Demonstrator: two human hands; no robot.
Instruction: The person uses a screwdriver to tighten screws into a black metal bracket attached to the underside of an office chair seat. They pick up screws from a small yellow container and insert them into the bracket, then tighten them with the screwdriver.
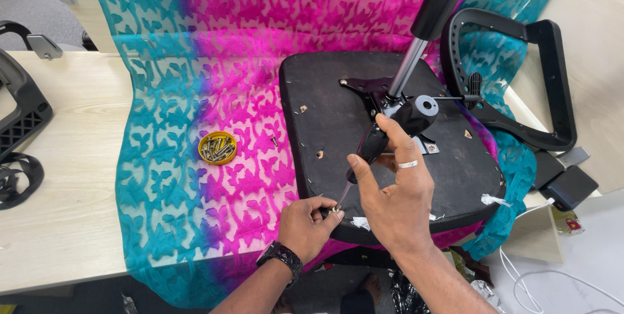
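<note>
Nearest the camera, at the front edge of the upturned black fabric-covered office chair seat point(338, 138), the left hand point(304, 226) pinches a small brass-coloured screw point(335, 209) between thumb and fingers, closed tight on it. The right hand point(396, 200) wraps around the black handle of a screwdriver point(364, 158), its slim shaft slanting down so the tip meets the screw head.

The tool leans rather than standing square to the seat, so the tip could well slip out of the screw head and jab the left fingertips, which sit right beside it. A tilted screw might also bite crooked, or drop off the seat's front edge to the floor below.

Left of the seat, a round yellow plastic lid filled with spare screws point(217, 148) rests on the pink and turquoise patterned cloth point(195, 93) covering the pale wooden table point(58, 158); a loose screw point(275, 140) lies between lid and seat and could roll away unnoticed.

Towards the back of the seat, the chrome gas-lift column point(409, 67) rises from the black metal mounting plate point(390, 96) and could tip the seat if knocked. Right of the seat lies a black plastic armrest frame point(552, 67).
</note>
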